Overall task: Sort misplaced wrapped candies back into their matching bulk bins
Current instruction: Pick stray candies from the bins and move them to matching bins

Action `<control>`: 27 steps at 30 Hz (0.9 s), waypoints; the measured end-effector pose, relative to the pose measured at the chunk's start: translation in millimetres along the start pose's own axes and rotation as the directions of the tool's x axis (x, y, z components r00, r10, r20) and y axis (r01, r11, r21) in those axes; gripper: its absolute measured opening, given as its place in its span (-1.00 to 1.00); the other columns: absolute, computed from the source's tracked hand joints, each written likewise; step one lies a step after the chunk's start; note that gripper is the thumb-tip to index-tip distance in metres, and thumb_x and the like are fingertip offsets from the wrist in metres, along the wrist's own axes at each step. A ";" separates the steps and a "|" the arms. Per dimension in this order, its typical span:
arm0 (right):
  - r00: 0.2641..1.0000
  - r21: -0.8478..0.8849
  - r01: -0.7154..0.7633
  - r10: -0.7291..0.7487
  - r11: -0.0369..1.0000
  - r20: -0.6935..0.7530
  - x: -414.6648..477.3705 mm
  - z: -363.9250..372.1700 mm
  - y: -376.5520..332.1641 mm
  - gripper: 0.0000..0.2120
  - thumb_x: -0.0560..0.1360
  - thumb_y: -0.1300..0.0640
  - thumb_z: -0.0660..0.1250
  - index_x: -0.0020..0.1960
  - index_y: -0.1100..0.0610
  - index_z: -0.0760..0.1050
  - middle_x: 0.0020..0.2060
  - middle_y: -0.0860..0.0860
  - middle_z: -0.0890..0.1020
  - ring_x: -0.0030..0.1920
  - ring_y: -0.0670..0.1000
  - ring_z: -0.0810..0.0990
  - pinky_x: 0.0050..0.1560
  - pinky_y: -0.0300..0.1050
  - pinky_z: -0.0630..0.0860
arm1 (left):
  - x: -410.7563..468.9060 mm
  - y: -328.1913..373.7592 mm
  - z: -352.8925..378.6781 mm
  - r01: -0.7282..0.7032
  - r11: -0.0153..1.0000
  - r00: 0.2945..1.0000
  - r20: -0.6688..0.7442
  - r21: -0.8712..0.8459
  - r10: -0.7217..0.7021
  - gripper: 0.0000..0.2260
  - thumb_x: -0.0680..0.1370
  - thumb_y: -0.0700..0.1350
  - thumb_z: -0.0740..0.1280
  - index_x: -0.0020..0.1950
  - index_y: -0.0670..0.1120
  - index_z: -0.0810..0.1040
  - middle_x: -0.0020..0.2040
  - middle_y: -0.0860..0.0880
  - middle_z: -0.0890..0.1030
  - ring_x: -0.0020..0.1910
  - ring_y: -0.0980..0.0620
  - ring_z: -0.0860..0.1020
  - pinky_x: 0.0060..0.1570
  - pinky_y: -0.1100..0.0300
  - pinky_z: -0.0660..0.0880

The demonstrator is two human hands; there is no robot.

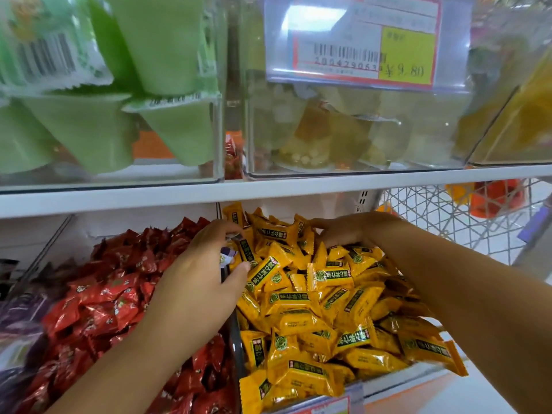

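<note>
Store shelf [268, 188]: two hands [206, 264] [343, 231], one purple candy [226, 256]

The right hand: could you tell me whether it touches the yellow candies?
Touching. The head view shows the right hand with its fingers lying on the heaped yellow candies, no gap between them.

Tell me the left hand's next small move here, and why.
Probably lift the purple-and-white candy clear and carry it left. The left hand seems to pinch it at the edge of the yellow candies, where it mismatches; purple wrappers show past the red candies.
</note>
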State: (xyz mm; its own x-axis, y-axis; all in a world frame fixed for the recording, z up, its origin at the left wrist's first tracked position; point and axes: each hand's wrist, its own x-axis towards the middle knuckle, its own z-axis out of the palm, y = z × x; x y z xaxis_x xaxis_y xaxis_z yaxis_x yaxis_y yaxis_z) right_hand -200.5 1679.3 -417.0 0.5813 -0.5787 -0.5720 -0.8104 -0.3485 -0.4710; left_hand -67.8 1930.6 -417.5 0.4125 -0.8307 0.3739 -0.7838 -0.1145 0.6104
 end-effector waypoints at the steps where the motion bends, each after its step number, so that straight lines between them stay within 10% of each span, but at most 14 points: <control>1: 1.000 0.003 0.009 -0.009 1.000 0.005 -6.8 2.1 -2.7 -0.16 0.28 0.01 0.56 0.40 -0.31 0.19 0.30 0.00 0.49 0.23 0.10 0.53 0.23 0.05 0.48 | 0.3 -0.5 1.1 0.010 1.000 1.000 0.002 -0.003 -0.010 -0.68 0.53 0.01 0.34 0.14 0.27 0.26 -0.09 0.27 0.42 -0.16 0.23 0.48 -0.25 0.30 0.41; 6: 0.972 0.053 0.193 -0.184 0.980 -0.150 -17.8 7.0 -2.6 -0.51 0.38 0.20 0.49 0.20 -0.09 0.39 -0.08 -0.16 0.53 -0.08 -0.11 0.52 -0.25 -0.29 0.40 | 0.6 -0.4 3.1 0.078 0.995 0.997 0.012 -0.054 -0.077 -0.66 0.52 -0.06 0.36 0.13 0.26 0.28 -0.09 0.25 0.45 -0.16 0.21 0.50 -0.28 0.29 0.41; 15: 0.911 0.020 0.310 -0.291 0.950 -0.290 -12.2 2.2 6.3 -0.52 0.34 0.23 0.49 0.15 -0.10 0.42 0.08 0.00 0.57 0.11 0.05 0.52 0.11 -0.07 0.49 | 1.7 1.6 4.5 0.130 0.990 0.992 0.005 -0.060 -0.130 -0.70 0.53 -0.14 0.33 0.14 0.18 0.35 -0.13 0.18 0.47 -0.29 0.14 0.51 -0.45 0.37 0.31; 21: 0.842 0.335 0.488 -0.334 0.806 -0.424 -21.2 -16.3 3.9 -0.78 0.40 0.36 0.42 0.01 0.17 0.60 -0.03 0.21 0.67 -0.06 0.11 0.66 0.15 0.14 0.54 | 0.8 3.5 5.3 0.137 0.987 0.991 0.006 -0.083 -0.137 -0.69 0.53 -0.16 0.33 0.14 0.17 0.35 -0.12 0.16 0.48 -0.27 0.13 0.50 -0.40 0.28 0.32; 27: 0.855 0.328 0.490 -0.372 0.808 -0.361 -28.5 -31.6 7.9 -0.81 0.47 0.26 0.39 0.08 0.13 0.56 -0.02 0.12 0.66 -0.16 -0.06 0.64 -0.18 -0.23 0.56 | 1.3 2.4 5.1 0.141 0.987 0.990 0.012 -0.076 -0.141 -0.70 0.54 -0.16 0.32 0.13 0.18 0.35 -0.11 0.16 0.48 -0.28 0.12 0.52 -0.43 0.31 0.33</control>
State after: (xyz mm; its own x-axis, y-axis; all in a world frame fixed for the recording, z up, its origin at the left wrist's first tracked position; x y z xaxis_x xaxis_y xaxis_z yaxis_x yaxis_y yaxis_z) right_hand -225.8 1669.7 -383.2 0.7725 -0.6310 -0.0716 -0.3459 -0.3235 -0.8807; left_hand -71.6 1926.4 -419.1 0.5131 -0.8127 0.2761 -0.6804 -0.1890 0.7081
